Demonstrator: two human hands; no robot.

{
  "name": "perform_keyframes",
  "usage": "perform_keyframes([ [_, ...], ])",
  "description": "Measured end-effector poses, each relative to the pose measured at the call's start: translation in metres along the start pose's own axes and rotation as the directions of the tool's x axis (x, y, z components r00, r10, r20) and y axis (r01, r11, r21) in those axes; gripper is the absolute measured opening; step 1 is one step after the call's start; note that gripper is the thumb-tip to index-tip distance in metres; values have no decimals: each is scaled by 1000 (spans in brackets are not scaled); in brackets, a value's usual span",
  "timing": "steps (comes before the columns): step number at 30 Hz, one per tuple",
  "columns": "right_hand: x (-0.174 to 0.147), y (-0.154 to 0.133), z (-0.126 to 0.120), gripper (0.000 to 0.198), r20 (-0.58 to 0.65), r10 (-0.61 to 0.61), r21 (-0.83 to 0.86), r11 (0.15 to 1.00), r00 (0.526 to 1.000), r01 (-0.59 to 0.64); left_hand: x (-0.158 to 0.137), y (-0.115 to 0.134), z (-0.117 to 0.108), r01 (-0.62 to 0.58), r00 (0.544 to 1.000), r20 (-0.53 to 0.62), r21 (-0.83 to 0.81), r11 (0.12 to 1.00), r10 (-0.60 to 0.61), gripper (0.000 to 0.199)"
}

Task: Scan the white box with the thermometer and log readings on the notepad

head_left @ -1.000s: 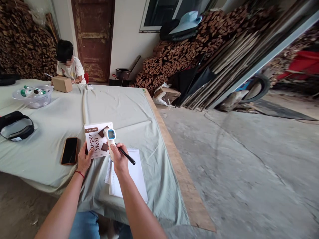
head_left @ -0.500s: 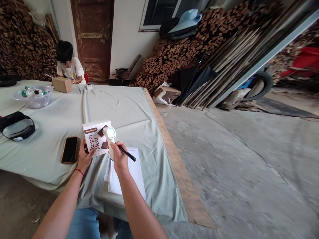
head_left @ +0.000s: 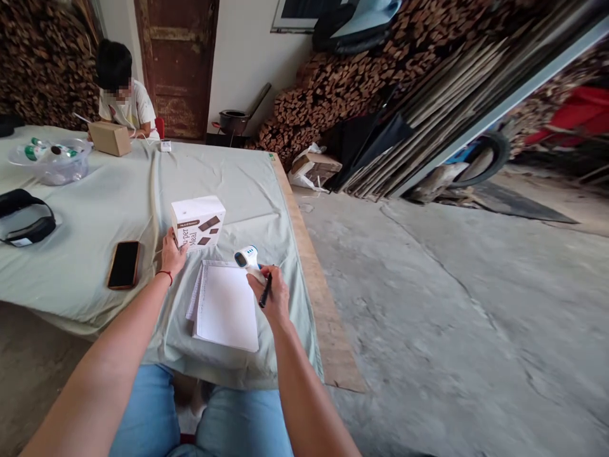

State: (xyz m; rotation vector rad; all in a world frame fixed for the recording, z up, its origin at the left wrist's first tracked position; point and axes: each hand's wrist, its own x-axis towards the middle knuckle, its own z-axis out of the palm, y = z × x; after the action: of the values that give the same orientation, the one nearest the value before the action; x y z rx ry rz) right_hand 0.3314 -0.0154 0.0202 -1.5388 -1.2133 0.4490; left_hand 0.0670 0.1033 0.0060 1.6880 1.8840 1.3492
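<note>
My left hand (head_left: 174,254) grips the lower left side of a white box (head_left: 198,219) printed with brown chocolate pieces and "Meal". The box stands upright on the cloth-covered table (head_left: 238,184). In my right hand (head_left: 276,295) are a white infrared thermometer (head_left: 247,256) and a black pen (head_left: 266,291). The thermometer's screen is dark, and its handle is partly hidden by my fingers. Below the box lies a notebook (head_left: 227,308) with a blank white page on top. A black phone (head_left: 124,265) in an orange-brown case rests left of my left hand.
A person (head_left: 126,95) sits at the far left behind a cardboard box (head_left: 109,138). A clear plastic basin (head_left: 66,168) holds green-and-white bottles. Near the left edge lies a black headset (head_left: 33,222). The table's bare wooden edge (head_left: 328,317) borders the concrete floor on the right.
The thermometer and pen have moved right and away from the box, and the thermometer's lit screen is now dark. The box now stands farther back, turned and upright. The view has tilted down.
</note>
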Motion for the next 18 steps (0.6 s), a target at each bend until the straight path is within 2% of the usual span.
perform_keyframes([
  [2,-1,14,-12,44,47,30,-159,987,998,-22,-5,-2,7,62,997,-44,50,997,-60,38],
  [4,-1,26,-18,46,86,26,-250,968,996,-3,-16,-4,10,94,995,-43,74,993,-91,20],
  [6,1,37,-20,47,119,-6,-296,954,993,42,-30,-4,10,60,998,27,80,995,-62,8],
  [9,4,49,-18,49,158,-67,-336,935,985,117,-46,2,8,-86,972,222,37,996,76,13],
  [10,5,50,-16,49,157,-91,-348,927,983,141,-50,5,7,-169,936,317,23,985,153,20],
  [11,6,50,-15,51,138,-118,-358,920,983,161,-52,9,5,-268,876,423,21,963,234,30],
  [13,5,44,-10,52,61,-175,-353,917,983,185,-53,16,1,-467,711,619,60,882,334,57],
  [14,4,39,-6,53,14,-196,-324,927,981,190,-54,19,-1,-543,641,688,96,834,339,68],
  [15,3,33,-1,52,-27,-204,-274,943,979,189,-55,22,-3,-590,605,728,139,795,322,75],
  [16,0,26,5,52,-51,-198,-204,962,979,184,-56,24,-5,-605,605,737,181,775,300,78],
  [18,-4,13,21,49,-54,-143,-42,989,988,141,-58,28,-9,-605,634,717,227,763,289,76],
])
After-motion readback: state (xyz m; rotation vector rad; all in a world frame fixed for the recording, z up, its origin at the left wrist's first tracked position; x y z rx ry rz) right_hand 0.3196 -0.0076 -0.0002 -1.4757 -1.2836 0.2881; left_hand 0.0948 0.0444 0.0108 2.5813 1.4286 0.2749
